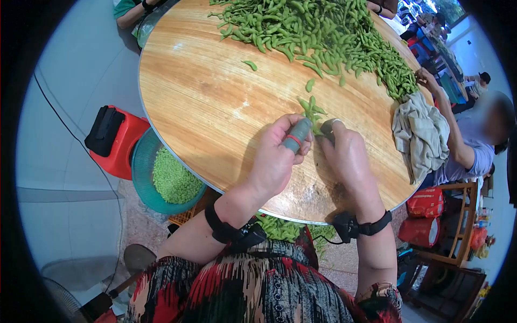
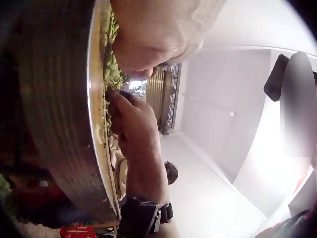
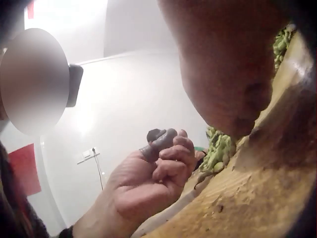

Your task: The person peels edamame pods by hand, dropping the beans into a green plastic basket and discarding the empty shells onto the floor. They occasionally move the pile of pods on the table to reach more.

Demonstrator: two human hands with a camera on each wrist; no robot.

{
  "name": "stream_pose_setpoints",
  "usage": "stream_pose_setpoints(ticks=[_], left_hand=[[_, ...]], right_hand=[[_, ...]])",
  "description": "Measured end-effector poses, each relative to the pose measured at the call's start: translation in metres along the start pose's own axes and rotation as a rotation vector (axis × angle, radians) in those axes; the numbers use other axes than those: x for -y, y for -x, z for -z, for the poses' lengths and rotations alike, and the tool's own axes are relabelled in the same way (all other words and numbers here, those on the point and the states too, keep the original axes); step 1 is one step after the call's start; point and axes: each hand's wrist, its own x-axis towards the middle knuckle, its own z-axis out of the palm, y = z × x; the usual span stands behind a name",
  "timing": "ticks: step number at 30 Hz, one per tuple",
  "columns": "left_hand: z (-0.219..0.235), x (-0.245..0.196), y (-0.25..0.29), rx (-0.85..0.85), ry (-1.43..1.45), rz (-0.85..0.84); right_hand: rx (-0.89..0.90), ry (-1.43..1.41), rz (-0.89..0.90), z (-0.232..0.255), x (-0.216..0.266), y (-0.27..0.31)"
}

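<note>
Between both hands a small bunch of green soybean pods (image 1: 311, 107) lies on the round wooden table (image 1: 199, 97). Just left of it is my left hand (image 1: 277, 153), fingers curled and thumb bent against the index finger. A grey cover (image 1: 298, 134) with a red band sits on that thumb. Nothing shows between its fingers in the right wrist view, where the left hand (image 3: 153, 181) faces the camera. My right hand (image 1: 347, 156), also wearing a dark finger cover, reaches down with its fingertips right at the pods; I cannot tell whether it pinches one.
A large heap of pods (image 1: 307, 27) covers the far side. A crumpled cloth (image 1: 420, 132) lies at the right edge, near another person's arm (image 1: 455, 124). Below the left edge, a teal basket (image 1: 141, 177) holds shelled beans (image 1: 172, 177), beside a red container (image 1: 121, 145).
</note>
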Motion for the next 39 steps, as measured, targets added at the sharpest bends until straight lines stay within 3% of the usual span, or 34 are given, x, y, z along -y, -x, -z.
stream_pose_setpoints(ticks=[3, 5, 6, 8, 9, 12, 14, 18, 20, 22, 26, 30, 32, 33, 35, 37, 39], left_hand=[[0.003, 0.004, 0.001, 0.066, -0.008, 0.042], [0.001, 0.006, 0.001, 0.076, -0.155, 0.087], [0.000, 0.009, 0.002, 0.077, -0.154, 0.086], [-0.003, 0.015, 0.004, 0.092, -0.215, 0.083], [-0.003, 0.014, 0.004, 0.095, -0.217, 0.085], [-0.003, 0.011, 0.005, 0.204, -0.278, 0.180], [-0.001, 0.014, 0.005, 0.175, -0.370, 0.085], [-0.002, 0.009, 0.008, 0.167, -0.439, 0.076], [-0.003, 0.010, 0.008, 0.192, -0.608, -0.068], [-0.005, 0.007, 0.009, 0.188, -0.666, -0.062], [-0.005, 0.008, 0.008, 0.177, -0.832, -0.125], [-0.003, 0.013, 0.008, 0.179, -0.754, -0.090], [-0.004, 0.012, 0.008, 0.246, -0.378, 0.030], [-0.003, 0.010, 0.008, 0.245, -0.380, 0.030], [0.002, 0.003, 0.005, 0.328, -0.051, 0.292], [0.001, 0.001, 0.005, 0.312, -0.060, 0.326], [-0.001, 0.003, 0.005, 0.300, -0.070, 0.362]], right_hand=[[-0.042, 0.012, 0.034, 0.000, -0.010, 0.006], [-0.149, -0.352, -0.051, 0.002, -0.019, 0.015], [-0.150, -0.350, -0.050, 0.006, -0.015, 0.019], [0.038, -0.961, -0.508, 0.025, -0.002, 0.030], [0.046, -1.122, -0.525, 0.029, 0.010, 0.036], [0.096, -1.175, -0.468, 0.023, 0.016, 0.052], [0.144, -1.160, -0.452, 0.028, 0.022, 0.057], [0.230, -1.371, -0.447, 0.030, 0.027, 0.063], [0.243, -1.418, -0.458, 0.031, 0.024, 0.066], [0.384, -1.512, -0.445, 0.031, 0.016, 0.067], [0.320, -1.568, -0.483, 0.027, 0.018, 0.069], [0.290, -1.645, -0.538, 0.024, 0.019, 0.067], [0.286, -1.677, -0.541, 0.024, 0.019, 0.066], [0.317, -1.739, -0.553, 0.024, 0.019, 0.067], [0.352, -1.803, -0.563, 0.024, 0.019, 0.066], [0.434, -2.017, -0.593, 0.024, 0.019, 0.065], [0.353, -1.881, -0.592, 0.017, 0.018, 0.067]])
